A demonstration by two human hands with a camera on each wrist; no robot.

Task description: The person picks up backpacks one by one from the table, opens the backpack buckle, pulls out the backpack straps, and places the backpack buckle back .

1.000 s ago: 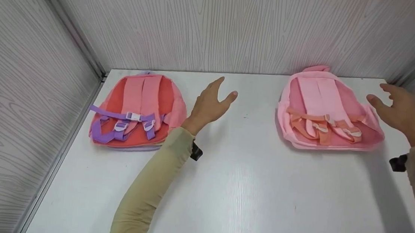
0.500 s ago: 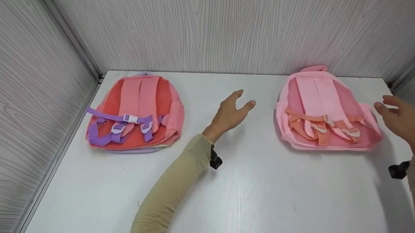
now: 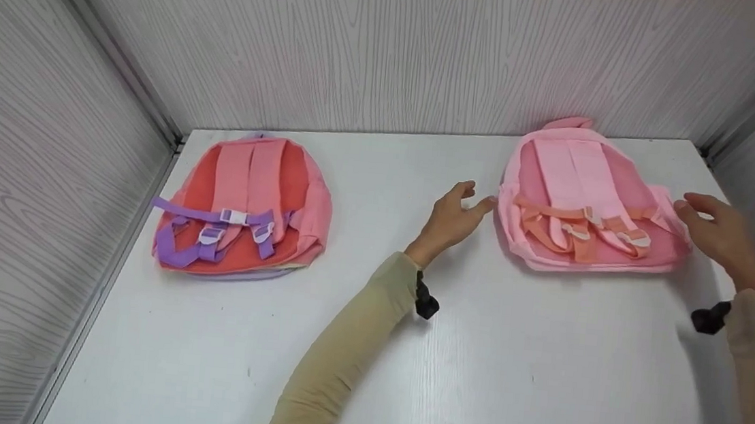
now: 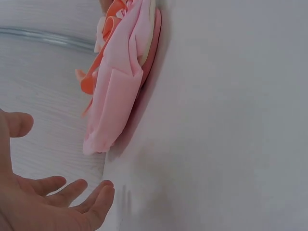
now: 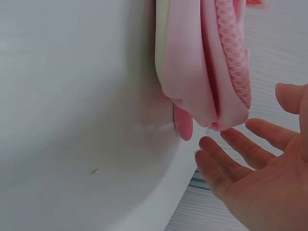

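Observation:
A light pink backpack (image 3: 576, 171) with orange straps and white buckles lies strap side up at the back right of the table. My left hand (image 3: 452, 218) is just off its left side, fingers spread and holding nothing. In the left wrist view the hand (image 4: 53, 202) stands apart from the bag's side (image 4: 115, 96). At the bag's right side is my right hand (image 3: 724, 235), fingers relaxed, thumb toward the bag's edge. In the right wrist view its fingertips come close to the backpack (image 5: 192, 72), palm facing it.
A second backpack (image 3: 250, 180), coral red with purple straps, lies at the back left of the white table (image 3: 473, 371). Wood-grain panels (image 3: 392, 49) rise behind the table and at both sides. Each wrist wears a small black camera (image 3: 426, 298).
My left hand has moved right, from beside the coral backpack to near the pink one. My right hand has come down and slightly left, closer to the pink backpack's side. Both backpacks stay in place.

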